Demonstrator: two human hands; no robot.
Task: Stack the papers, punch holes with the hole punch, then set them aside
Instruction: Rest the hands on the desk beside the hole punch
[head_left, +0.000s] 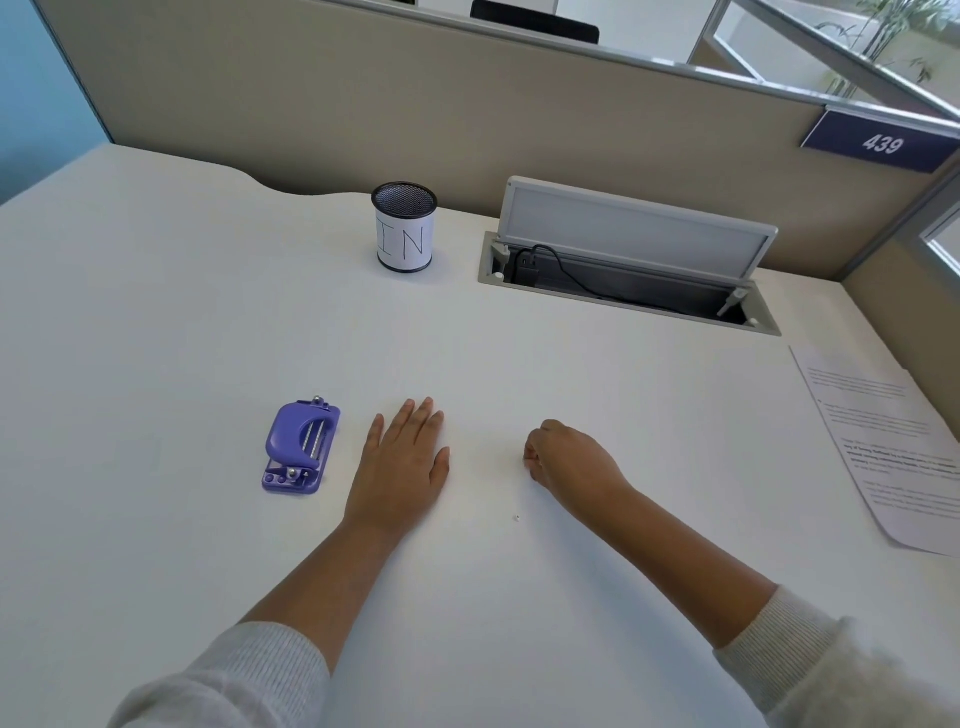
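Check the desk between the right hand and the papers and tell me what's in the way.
Nothing visible. The right hand rests curled on the desk, and only bare surface lies between it and the papers at the desk's right edge. The hole punch sits on the other side, beyond the left hand.

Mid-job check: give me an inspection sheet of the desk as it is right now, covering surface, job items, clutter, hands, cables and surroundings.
Surface: white desk, mostly bare; a tiny white speck near the right hand.
Job's things: purple hole punch beside the left hand, untouched; printed papers at the right edge, partly out of frame.
Clutter: mesh cup labelled IN, looks empty.
Hands: left hand flat, palm down, holding nothing; right hand curled, contents not visible.
Cables: black cable in the open cable tray.
Surroundings: beige partition with sign 439.
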